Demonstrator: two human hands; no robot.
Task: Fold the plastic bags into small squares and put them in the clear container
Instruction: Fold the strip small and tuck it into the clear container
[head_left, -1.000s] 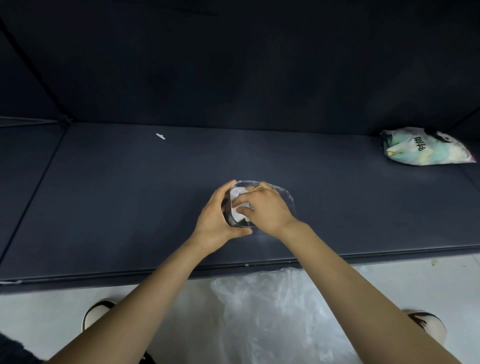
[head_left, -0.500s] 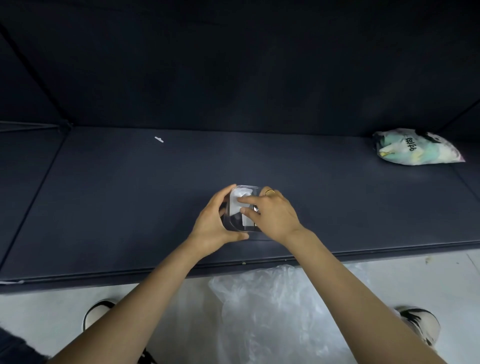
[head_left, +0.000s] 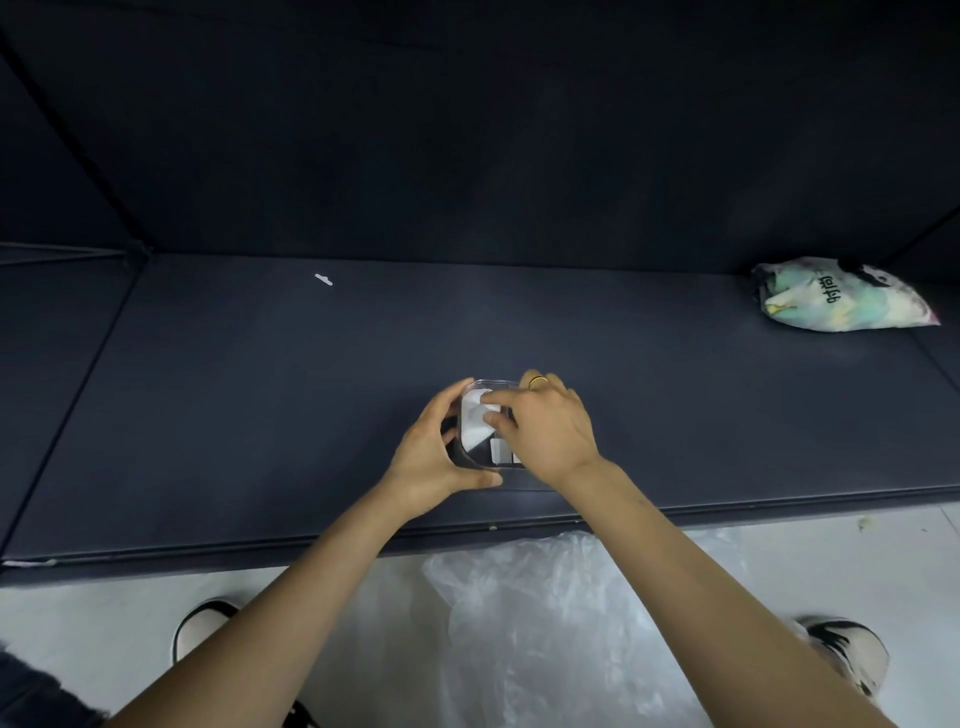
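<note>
1. Head view, centre of the frame: your left hand (head_left: 431, 457) curls round the left wall of the clear container (head_left: 470, 457), thumb along its near edge, fingers wrapped over the far side. The container is a small, rounded-square tub of glossy transparent plastic and sits on the dark, matte counter (head_left: 234, 415).
2. Your right hand (head_left: 545, 431) reaches over the container's right half, its fingers bent downward. The forefinger and thumb rest on the folded bag (head_left: 475, 423) inside; you cannot tell whether they pinch it or only press it. A gold ring (head_left: 537, 382) shows on one finger.
3. The folded bag is a flat white wedge lying in the container's left part, with smaller pale folded pieces just beside it, near the container's front wall.
4. Lower centre, below the counter's edge, a crinkled, translucent plastic bag (head_left: 561, 623) lies in a loose heap on the pale floor (head_left: 104, 613).
5. Upper right, a puffy printed packet (head_left: 841, 296) in mint and white lies on the counter, well apart from your hands.
</note>
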